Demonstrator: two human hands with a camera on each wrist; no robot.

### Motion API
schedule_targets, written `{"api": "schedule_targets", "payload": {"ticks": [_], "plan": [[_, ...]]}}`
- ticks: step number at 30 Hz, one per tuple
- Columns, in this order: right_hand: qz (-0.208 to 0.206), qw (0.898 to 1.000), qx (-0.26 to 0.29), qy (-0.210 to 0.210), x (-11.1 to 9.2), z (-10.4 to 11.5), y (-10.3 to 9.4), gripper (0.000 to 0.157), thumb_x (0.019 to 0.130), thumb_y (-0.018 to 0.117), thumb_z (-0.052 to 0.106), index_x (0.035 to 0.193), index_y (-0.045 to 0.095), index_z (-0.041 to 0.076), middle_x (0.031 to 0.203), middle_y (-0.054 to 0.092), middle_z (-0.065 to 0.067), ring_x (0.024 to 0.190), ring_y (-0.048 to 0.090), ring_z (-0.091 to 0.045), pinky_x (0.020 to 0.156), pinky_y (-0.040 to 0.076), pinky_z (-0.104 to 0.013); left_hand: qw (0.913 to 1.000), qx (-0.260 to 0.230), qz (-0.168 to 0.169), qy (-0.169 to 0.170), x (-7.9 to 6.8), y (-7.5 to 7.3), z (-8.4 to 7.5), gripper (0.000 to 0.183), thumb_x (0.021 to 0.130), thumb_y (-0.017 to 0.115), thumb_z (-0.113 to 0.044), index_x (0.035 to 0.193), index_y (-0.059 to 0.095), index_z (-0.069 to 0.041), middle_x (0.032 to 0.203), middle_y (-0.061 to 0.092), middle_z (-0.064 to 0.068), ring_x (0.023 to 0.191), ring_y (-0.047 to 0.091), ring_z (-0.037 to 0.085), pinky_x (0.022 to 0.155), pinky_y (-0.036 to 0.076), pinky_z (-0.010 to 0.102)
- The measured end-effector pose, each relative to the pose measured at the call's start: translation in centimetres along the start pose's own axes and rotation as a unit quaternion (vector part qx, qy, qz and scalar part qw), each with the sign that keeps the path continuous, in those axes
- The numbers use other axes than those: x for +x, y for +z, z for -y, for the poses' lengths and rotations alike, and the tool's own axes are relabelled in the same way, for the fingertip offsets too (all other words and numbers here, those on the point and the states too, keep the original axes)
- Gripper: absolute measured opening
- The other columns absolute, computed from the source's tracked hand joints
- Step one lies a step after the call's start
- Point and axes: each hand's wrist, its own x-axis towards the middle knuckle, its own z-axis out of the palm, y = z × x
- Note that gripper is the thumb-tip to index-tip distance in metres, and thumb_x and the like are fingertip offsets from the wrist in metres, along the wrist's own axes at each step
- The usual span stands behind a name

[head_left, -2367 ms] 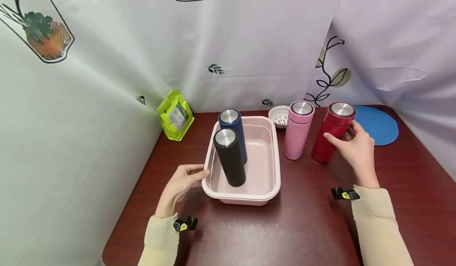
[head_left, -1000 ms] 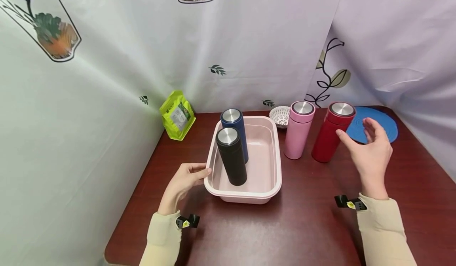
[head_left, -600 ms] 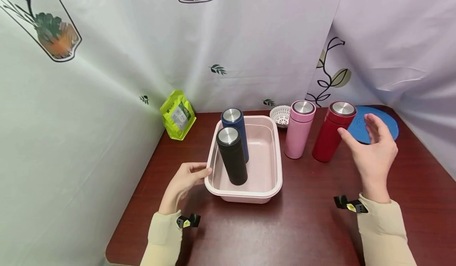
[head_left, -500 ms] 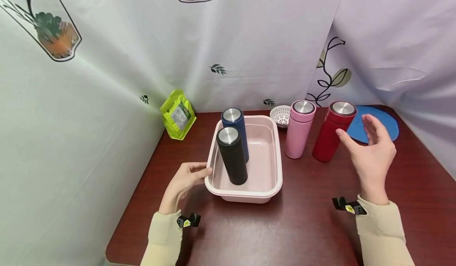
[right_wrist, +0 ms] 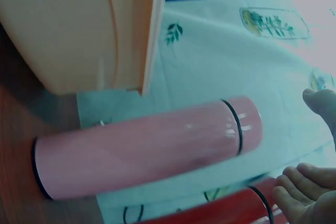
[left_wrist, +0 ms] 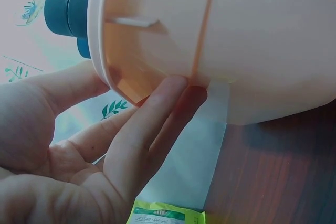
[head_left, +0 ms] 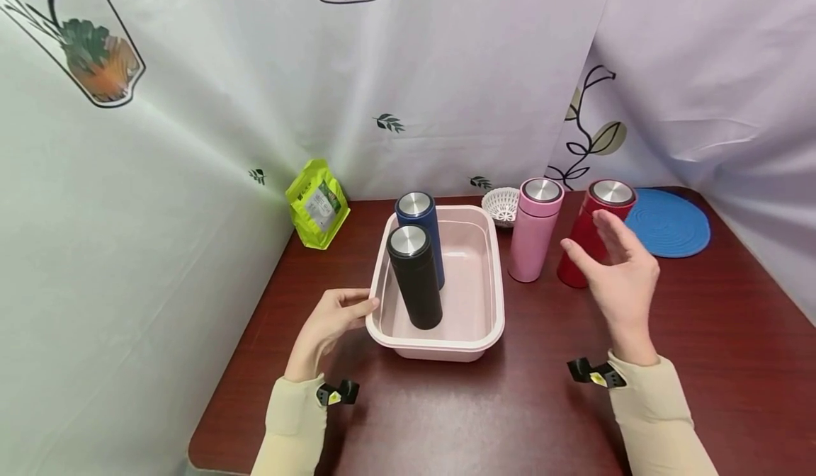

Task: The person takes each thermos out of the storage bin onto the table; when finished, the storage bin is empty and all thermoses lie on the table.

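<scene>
My left hand [head_left: 331, 324] pinches the left rim of a pale pink plastic basin [head_left: 474, 350], thumb at the rim and fingers against the outer wall in the left wrist view. Inside the basin stand a black thermos bottle [head_left: 417, 285] and, behind it, a dark blue thermos bottle [head_left: 430, 231]. My right hand [head_left: 621, 281] is in the air with thumb and fingers spread apart and nothing between them. It partly covers a red thermos bottle [head_left: 576, 267], which stands upright on the table. Left of that stands a pink thermos bottle [head_left: 532, 242], upright too.
A white woven basket [head_left: 500, 205] sits behind the pink bottle, and a round blue mat [head_left: 676, 224] lies at the back right. At the back left is a green pouch [head_left: 317, 207]. Patterned cloth walls [head_left: 484, 72] enclose the dark red table [head_left: 433, 419].
My right hand has let go of the red bottle, drawn back to the right, then swung left in front of it. My left hand keeps its hold on the basin.
</scene>
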Motion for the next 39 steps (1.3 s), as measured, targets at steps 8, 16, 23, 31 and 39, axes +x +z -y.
{"api": "schedule_targets", "payload": {"ticks": [8,16,23,31,39], "plan": [[0.052,0.998,0.021,0.003,-0.8,-0.1,2.0,0.062,0.073,0.086,0.006,0.13,0.064,0.014,0.128,0.066,-0.008,0.117,0.062,-0.01,0.101,0.047,-0.019,1.0,0.001,0.003,-0.001,0.0,-0.1,0.1,0.043,0.092,0.064,-0.006,0.128,0.054,0.016,0.118,0.063,0.031,0.091,0.07,0.018,0.092,0.056,0.044],[0.1,0.994,0.039,0.02,-1.7,0.3,3.4,0.061,0.073,0.086,0.009,0.13,0.065,0.015,0.128,0.066,-0.007,0.119,0.062,-0.017,0.099,0.047,-0.017,1.0,0.004,0.003,-0.001,-0.1,-0.2,0.2,0.044,0.092,0.064,-0.006,0.128,0.054,0.016,0.116,0.065,0.027,0.094,0.069,0.022,0.093,0.055,0.047],[0.153,0.986,0.059,0.044,-2.3,0.3,4.6,0.059,0.075,0.086,0.013,0.129,0.064,0.012,0.128,0.065,-0.008,0.122,0.06,-0.019,0.1,0.047,-0.02,1.0,0.005,0.003,0.0,-0.2,-0.2,0.1,0.044,0.092,0.064,-0.006,0.128,0.054,0.016,0.115,0.065,0.024,0.092,0.069,0.019,0.094,0.054,0.047],[0.205,0.975,0.079,0.044,-2.9,0.6,5.7,0.06,0.076,0.084,0.012,0.131,0.061,0.005,0.129,0.064,-0.012,0.12,0.061,-0.021,0.098,0.048,-0.021,1.0,0.0,0.002,-0.005,-0.2,-0.2,0.1,0.044,0.092,0.064,-0.006,0.129,0.054,0.015,0.119,0.063,0.027,0.093,0.07,0.021,0.093,0.055,0.045],[0.24,0.962,0.122,0.054,-3.1,1.0,6.6,0.061,0.076,0.083,0.004,0.132,0.059,0.0,0.131,0.062,-0.018,0.121,0.06,-0.026,0.094,0.05,-0.018,0.9999,0.002,0.01,0.003,0.0,-0.2,0.1,0.044,0.093,0.064,-0.007,0.129,0.054,0.016,0.121,0.062,0.031,0.1,0.069,0.028,0.091,0.056,0.043]]}}
